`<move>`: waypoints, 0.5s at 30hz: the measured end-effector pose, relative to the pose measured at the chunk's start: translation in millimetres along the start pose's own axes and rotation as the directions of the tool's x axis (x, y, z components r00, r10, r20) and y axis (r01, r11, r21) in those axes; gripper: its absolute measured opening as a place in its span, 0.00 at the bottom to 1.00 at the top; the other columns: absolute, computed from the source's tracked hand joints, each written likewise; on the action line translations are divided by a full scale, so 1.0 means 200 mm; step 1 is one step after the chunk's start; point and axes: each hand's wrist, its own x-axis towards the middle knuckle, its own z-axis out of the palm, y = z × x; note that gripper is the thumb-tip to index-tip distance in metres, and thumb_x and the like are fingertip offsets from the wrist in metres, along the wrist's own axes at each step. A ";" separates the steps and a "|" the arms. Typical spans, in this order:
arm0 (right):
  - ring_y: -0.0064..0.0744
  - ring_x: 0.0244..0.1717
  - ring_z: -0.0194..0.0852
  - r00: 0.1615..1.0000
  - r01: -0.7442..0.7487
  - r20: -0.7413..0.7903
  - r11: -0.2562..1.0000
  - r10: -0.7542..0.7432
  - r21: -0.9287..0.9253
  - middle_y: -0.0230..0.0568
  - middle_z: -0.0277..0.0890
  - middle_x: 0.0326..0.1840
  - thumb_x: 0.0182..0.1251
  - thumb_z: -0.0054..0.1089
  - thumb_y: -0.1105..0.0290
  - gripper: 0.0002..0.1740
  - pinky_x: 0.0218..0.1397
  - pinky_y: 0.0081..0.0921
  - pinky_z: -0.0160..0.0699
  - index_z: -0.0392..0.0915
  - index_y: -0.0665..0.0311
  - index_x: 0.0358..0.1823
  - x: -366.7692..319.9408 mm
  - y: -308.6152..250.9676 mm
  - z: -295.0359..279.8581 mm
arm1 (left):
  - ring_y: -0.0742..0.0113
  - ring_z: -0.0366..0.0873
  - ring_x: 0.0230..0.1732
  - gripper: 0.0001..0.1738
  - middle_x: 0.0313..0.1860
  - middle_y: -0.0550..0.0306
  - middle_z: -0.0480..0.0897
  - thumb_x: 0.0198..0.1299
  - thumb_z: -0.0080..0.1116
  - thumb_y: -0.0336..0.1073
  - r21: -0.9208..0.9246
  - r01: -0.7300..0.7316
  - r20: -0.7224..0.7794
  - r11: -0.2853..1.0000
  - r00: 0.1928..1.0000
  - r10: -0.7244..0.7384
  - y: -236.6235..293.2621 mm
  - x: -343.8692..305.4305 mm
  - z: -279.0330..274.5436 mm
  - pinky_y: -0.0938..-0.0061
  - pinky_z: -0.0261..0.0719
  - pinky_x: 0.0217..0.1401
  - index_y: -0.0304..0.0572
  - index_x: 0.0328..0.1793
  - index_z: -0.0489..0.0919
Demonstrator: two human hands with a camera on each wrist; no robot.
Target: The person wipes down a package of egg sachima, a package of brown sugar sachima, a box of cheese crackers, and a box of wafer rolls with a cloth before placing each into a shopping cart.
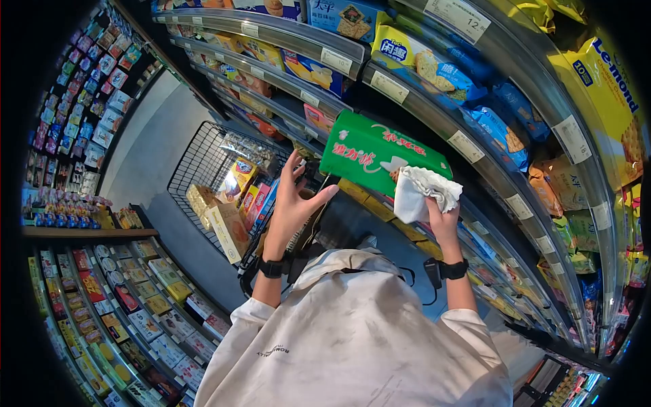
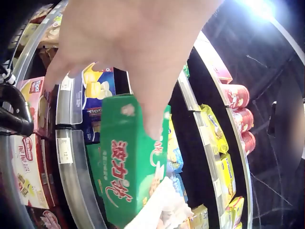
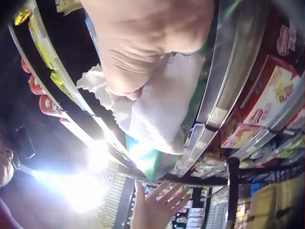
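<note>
A green carton (image 1: 369, 152) with white and red lettering is in front of the shelves, tilted, in the head view. My right hand (image 1: 443, 220) grips a crumpled white cloth (image 1: 422, 195) that lies against the carton's near right end. In the right wrist view the curled fingers of that hand bunch the cloth (image 3: 164, 107) over the carton, hiding part of it. My left hand (image 1: 295, 203) is just left of the carton, fingers spread and holding nothing. Its thumb overlaps the carton (image 2: 125, 162) in the left wrist view.
A black wire shopping cart (image 1: 196, 159) with several boxes and packs stands at the left. Shelves with price-tag rails (image 1: 390, 88) run along the right, stocked with biscuits and crackers. A lower display of packaged goods (image 1: 129, 298) lies at the lower left.
</note>
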 end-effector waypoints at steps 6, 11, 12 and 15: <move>0.30 0.61 0.77 0.988 -0.144 0.096 0.928 0.118 0.343 0.40 0.80 0.60 0.73 0.61 0.75 0.19 0.66 0.29 0.72 0.75 0.68 0.63 -0.01 -0.05 0.10 | 0.58 0.68 0.74 0.54 0.76 0.46 0.67 0.60 0.75 0.42 -0.473 0.087 0.196 0.877 0.980 0.009 -0.02 -0.02 0.00 0.63 0.71 0.73 0.34 0.84 0.51; 0.29 0.62 0.75 0.964 -0.165 0.235 0.970 0.122 0.176 0.38 0.79 0.61 0.75 0.61 0.70 0.21 0.67 0.28 0.71 0.73 0.67 0.66 0.04 -0.21 0.13 | 0.61 0.73 0.69 0.42 0.70 0.51 0.73 0.62 0.72 0.32 -0.656 0.013 -0.008 0.755 1.000 -0.024 0.13 -0.05 -0.01 0.63 0.71 0.73 0.35 0.79 0.61; 0.29 0.63 0.74 0.967 -0.209 0.186 0.956 0.172 0.204 0.38 0.78 0.62 0.76 0.61 0.67 0.23 0.67 0.27 0.70 0.72 0.67 0.68 0.04 -0.19 0.12 | 0.62 0.74 0.68 0.40 0.69 0.51 0.74 0.61 0.72 0.30 -0.630 -0.029 -0.046 0.776 0.999 0.000 0.14 -0.05 -0.03 0.64 0.73 0.72 0.34 0.76 0.64; 0.28 0.65 0.73 0.958 -0.235 -0.053 0.880 0.280 0.414 0.39 0.76 0.66 0.81 0.56 0.60 0.26 0.68 0.27 0.69 0.69 0.67 0.71 0.09 -0.20 0.13 | 0.62 0.75 0.67 0.41 0.68 0.52 0.75 0.58 0.73 0.27 -0.438 -0.152 -0.084 0.886 0.988 0.128 0.11 -0.06 -0.13 0.65 0.74 0.71 0.35 0.76 0.64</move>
